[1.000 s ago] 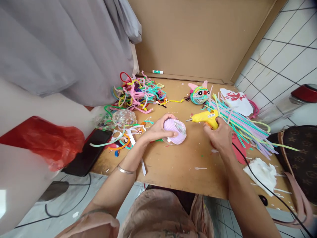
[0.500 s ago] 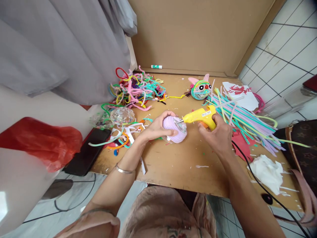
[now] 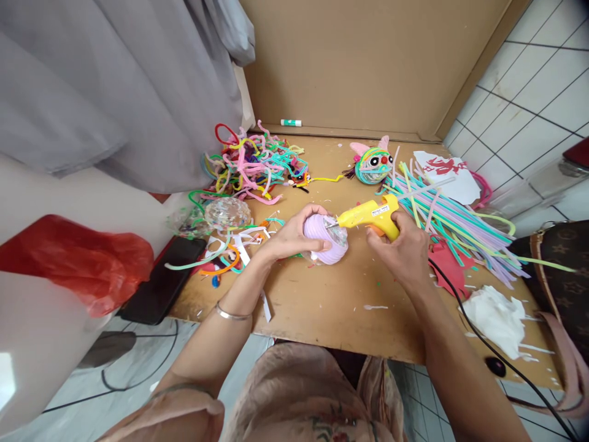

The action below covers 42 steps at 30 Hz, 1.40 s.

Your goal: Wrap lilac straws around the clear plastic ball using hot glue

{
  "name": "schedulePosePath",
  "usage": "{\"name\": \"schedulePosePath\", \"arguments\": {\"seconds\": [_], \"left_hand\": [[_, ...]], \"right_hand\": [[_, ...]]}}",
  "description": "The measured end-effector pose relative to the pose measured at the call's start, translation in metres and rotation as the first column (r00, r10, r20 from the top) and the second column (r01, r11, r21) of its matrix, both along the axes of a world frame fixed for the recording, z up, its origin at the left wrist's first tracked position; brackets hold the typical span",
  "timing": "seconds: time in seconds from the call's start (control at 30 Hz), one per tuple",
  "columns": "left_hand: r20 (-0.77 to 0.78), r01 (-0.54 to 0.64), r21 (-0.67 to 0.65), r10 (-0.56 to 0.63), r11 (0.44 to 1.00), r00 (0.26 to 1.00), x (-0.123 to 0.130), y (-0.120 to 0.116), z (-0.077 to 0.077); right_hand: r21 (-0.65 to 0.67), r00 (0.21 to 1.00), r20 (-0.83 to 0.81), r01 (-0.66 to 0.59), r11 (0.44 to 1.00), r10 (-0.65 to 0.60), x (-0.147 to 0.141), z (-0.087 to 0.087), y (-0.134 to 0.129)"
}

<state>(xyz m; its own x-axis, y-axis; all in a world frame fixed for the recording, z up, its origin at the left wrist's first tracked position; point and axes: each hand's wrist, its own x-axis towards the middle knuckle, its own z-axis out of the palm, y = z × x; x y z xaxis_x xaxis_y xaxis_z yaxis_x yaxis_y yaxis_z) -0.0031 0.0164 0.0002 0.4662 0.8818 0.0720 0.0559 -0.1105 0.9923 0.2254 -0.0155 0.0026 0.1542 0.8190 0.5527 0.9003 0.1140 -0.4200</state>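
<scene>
A clear ball partly wrapped in lilac pipe cleaner [image 3: 324,240] is gripped in my left hand [image 3: 298,236], over the middle of the table. My right hand [image 3: 401,243] is closed round the handle of a yellow glue gun [image 3: 368,215]. The metal nozzle points left and meets the ball near the edge of the lilac wrapping. A black cord runs from below my right hand to the lower right. Behind stands a decorated ball [image 3: 373,164] with pink ears, eyes and a red nose.
Tangled pipe cleaners [image 3: 251,162] and a clear ball [image 3: 227,213] lie on the left. Straight pipe cleaners [image 3: 460,221], red scraps [image 3: 448,267] and a white tissue [image 3: 497,320] cover the right. A glue stick [image 3: 291,123] lies by the back board; a black phone [image 3: 161,282] sits left.
The glue gun and my right hand have shifted slightly left, bringing the nozzle a little further left on the ball. My left hand keeps its hold.
</scene>
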Motion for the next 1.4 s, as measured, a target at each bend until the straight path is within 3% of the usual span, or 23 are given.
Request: {"name": "schedulePosePath", "arguments": {"seconds": [0.57, 1.4], "left_hand": [[-0.034, -0.004, 0.021, 0.005, 1.0, 0.999, -0.001, 0.0, 0.001], [-0.03, 0.013, 0.039, -0.012, 0.999, 0.999, -0.002, 0.002, -0.003]], "right_hand": [[-0.059, 0.998, -0.054, -0.048, 0.997, 0.044, 0.003, 0.009, -0.002], [-0.04, 0.987, -0.073, -0.146, 0.989, 0.142, 0.006, 0.014, -0.004]]}}
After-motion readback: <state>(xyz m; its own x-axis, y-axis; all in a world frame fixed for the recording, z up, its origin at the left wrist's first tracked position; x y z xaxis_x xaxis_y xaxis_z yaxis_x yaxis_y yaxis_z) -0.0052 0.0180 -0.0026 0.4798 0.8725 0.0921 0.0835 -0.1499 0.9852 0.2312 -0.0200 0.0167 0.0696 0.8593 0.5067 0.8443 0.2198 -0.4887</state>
